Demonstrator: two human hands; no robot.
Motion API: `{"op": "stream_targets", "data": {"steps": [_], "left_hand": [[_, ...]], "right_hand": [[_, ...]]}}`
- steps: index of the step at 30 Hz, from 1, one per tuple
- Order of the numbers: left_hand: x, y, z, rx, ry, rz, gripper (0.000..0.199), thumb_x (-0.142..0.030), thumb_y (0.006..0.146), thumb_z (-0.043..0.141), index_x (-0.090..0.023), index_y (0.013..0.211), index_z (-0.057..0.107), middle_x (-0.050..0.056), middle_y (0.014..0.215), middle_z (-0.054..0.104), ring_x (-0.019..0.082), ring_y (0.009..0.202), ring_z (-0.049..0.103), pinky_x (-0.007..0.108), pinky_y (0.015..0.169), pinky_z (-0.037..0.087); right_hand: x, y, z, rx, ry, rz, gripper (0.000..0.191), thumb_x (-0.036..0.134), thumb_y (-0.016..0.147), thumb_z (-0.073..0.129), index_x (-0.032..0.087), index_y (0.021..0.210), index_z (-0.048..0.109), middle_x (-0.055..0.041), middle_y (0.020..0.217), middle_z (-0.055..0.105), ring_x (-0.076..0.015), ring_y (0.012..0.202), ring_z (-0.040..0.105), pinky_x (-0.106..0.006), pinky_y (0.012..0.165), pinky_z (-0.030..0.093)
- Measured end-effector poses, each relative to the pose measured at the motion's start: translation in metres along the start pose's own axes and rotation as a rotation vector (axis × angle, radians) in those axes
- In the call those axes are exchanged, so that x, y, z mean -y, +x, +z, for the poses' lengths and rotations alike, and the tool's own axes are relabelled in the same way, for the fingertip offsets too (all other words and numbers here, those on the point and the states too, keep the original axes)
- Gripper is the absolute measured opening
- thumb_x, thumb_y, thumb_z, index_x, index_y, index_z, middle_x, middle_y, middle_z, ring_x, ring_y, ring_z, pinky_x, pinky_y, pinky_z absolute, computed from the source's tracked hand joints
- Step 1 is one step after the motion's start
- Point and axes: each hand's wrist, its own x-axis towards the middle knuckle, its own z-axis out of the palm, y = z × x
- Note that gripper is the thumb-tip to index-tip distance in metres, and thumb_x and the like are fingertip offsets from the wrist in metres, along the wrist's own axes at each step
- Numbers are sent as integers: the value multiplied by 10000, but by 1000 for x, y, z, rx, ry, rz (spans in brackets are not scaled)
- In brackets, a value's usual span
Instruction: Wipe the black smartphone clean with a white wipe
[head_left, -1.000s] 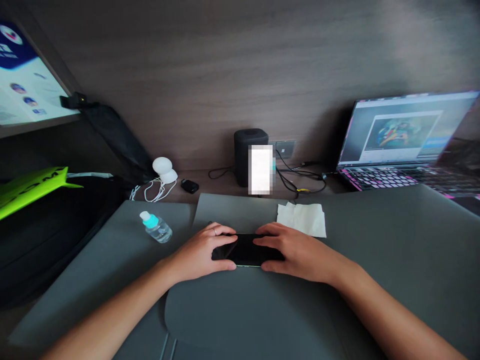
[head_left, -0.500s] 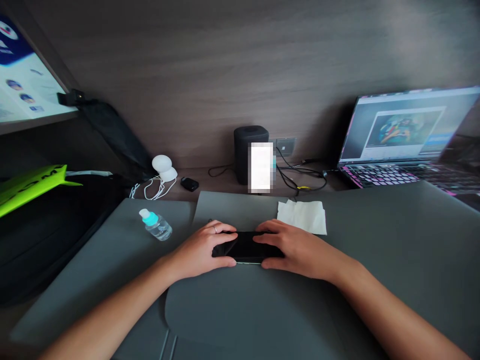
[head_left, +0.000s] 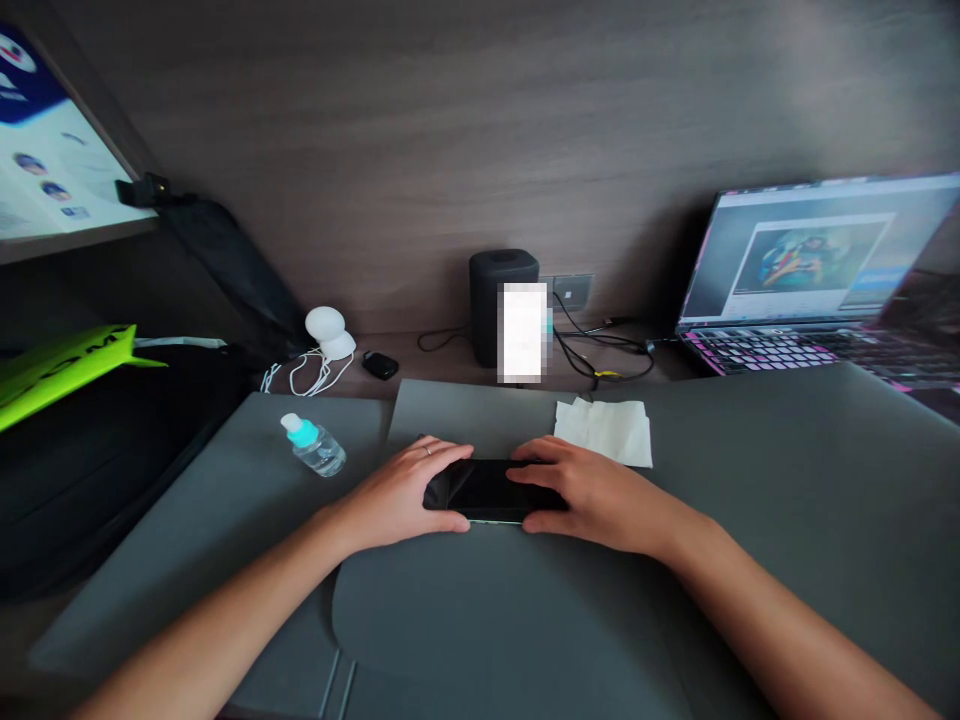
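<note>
A black-screened smartphone lies sideways on the grey desk mat, its long edge toward me. My left hand grips its left end, thumb along the near edge and fingers at the far edge; a ring shows on one finger. At the other end my right hand holds it the same way, with a finger reaching over the screen. Both palms hide the phone's ends. A folded white tissue lies just beyond my right hand. Left of my left hand stands a small clear spray bottle with a turquoise collar, leaning in view.
At the back are a black box-shaped speaker, black cables, a white round-headed device and a small black object. An open laptop stands at right. A black bag sits at the left edge.
A finger of my left hand has drawn back from the phone's screen toward its far edge. My right hand and the phone stay practically where they were.
</note>
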Motion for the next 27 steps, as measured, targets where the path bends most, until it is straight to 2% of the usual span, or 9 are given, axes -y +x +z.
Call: {"op": "stream_targets", "data": {"steps": [6,12,27], "left_hand": [[0,-2,-7,-12,30,-11,650,-397,774,776,-288,1363,522,44,1330,596,272,1242,536,423,1045,460],[2,-2,-6,-12,47,-9,644,-402,780,773,-291,1365,528,49,1346,600,293,1267,514,463,1049,451],[0,-1,-5,-2,30,15,592,-364,798,767,-274,1343,553,48,1315,617,264,1212,553,432,1034,463]], "right_hand": [[-1,0,0,5,-17,-7,469,399,871,690,210,1296,630,-103,1248,585,-252,1097,579,-389,946,472],[-1,-1,2,-19,-5,-15,472,407,876,682,217,1303,626,-107,1245,587,-251,1093,581,-388,935,482],[0,-1,2,-4,-15,-14,472,399,873,688,214,1303,626,-112,1260,583,-256,1092,586,-395,947,474]]}}
